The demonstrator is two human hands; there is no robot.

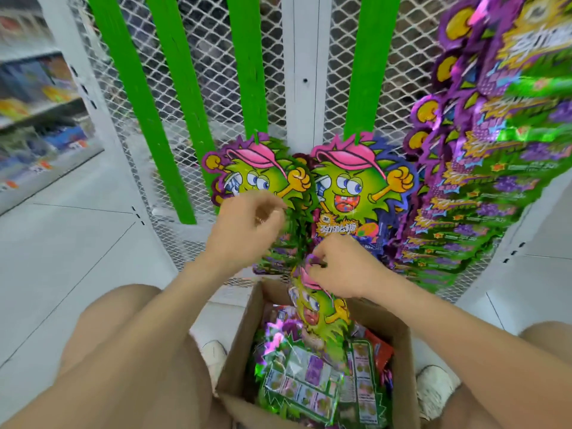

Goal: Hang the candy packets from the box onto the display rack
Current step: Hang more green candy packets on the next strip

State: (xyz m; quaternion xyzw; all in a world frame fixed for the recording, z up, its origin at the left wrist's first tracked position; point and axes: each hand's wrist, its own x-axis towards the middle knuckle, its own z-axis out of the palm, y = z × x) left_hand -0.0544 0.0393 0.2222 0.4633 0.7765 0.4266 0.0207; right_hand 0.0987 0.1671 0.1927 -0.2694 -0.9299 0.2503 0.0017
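An open cardboard box (402, 351) of candy packets (303, 376) sits on the pale tiled floor (77, 243).

My left hand (247, 224) was motion-blurred, its fingers hid the packets (278, 243) behind, box (238, 342) was cut off below

Open brown cardboard box (402, 351) on the floor, heaped with glossy green-and-purple cartoon candy packets (297, 382). One such packet (318, 308) lifted upright above it. Others hung on green strips of the white mesh display rack (306, 72).
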